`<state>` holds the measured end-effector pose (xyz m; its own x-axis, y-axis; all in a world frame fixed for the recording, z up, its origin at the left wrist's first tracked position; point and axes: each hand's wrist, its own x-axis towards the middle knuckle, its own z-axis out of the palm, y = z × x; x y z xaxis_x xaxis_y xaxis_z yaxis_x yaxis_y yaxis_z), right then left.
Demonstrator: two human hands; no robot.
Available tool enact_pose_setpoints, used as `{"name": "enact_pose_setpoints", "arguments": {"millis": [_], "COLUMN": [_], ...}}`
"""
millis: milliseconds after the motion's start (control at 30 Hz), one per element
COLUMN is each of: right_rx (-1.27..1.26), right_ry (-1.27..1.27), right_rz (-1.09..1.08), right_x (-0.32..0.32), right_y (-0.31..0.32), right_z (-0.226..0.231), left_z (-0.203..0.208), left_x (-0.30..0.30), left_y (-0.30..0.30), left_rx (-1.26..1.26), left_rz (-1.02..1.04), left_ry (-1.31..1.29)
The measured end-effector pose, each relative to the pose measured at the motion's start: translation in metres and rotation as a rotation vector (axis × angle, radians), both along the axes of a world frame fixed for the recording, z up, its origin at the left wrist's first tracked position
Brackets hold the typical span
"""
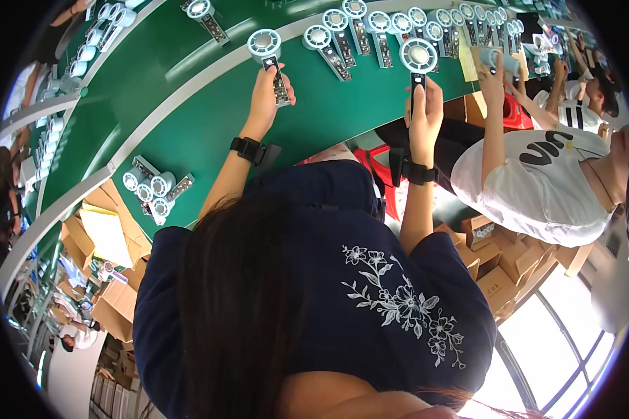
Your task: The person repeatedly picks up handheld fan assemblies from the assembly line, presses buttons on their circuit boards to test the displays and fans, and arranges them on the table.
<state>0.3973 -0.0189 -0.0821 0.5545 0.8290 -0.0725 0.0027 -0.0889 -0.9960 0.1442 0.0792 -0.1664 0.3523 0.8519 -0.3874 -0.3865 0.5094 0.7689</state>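
Observation:
My left hand (263, 101) is closed around the handle of a light-blue handheld fan (264, 43), its round head pointing away from me. Bare electronic parts show along that open handle. A second handheld fan (418, 56) stands upright in my right hand (426, 117), which grips the lower part of its dark handle with the thumb lying along it. Both fans are held apart over the near part of the green table (189, 133). Several similar fans (335, 21) with open handles lie in a row just beyond and between my hands.
A small cluster of fans (159, 184) lies on the table at my left. A pale rail (168, 105) runs along the table. To the right a co-worker in a white shirt (538, 185) holds another fan (497, 61). Cardboard boxes (500, 286) stand behind at the right.

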Motion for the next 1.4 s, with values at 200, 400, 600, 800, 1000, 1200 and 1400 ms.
{"name": "enact_pose_setpoints", "arguments": {"millis": [200, 400, 600, 800, 1000, 1200, 1400], "right_rx": [0.034, 0.023, -0.116, -0.243, -0.246, -0.187, -0.404], "right_ry": [-0.215, -0.025, 0.225, 0.351, 0.020, -0.446, -0.306], "right_rz": [0.103, 0.197, 0.276, 0.319, 0.421, 0.594, 0.910], "right_x": [-0.004, -0.031, -0.066, -0.094, -0.120, -0.103, -0.070], "right_y": [0.006, 0.022, 0.050, 0.082, 0.111, 0.116, 0.175], "right_z": [-0.001, -0.020, -0.047, -0.088, -0.116, -0.124, -0.049], "left_z": [-0.013, -0.031, -0.037, -0.048, -0.071, -0.071, -0.038], "left_x": [0.008, 0.010, 0.001, 0.000, 0.003, 0.013, -0.049], "left_y": [0.002, -0.002, -0.003, -0.001, 0.007, 0.011, 0.051], "left_rx": [-0.033, -0.070, -0.099, -0.105, -0.102, 0.002, 0.232], "left_rz": [-0.015, 0.054, 0.126, 0.129, 0.060, -0.172, -0.766], "left_ry": [-0.028, 0.056, 0.107, 0.113, 0.135, 0.572, 0.880]}}
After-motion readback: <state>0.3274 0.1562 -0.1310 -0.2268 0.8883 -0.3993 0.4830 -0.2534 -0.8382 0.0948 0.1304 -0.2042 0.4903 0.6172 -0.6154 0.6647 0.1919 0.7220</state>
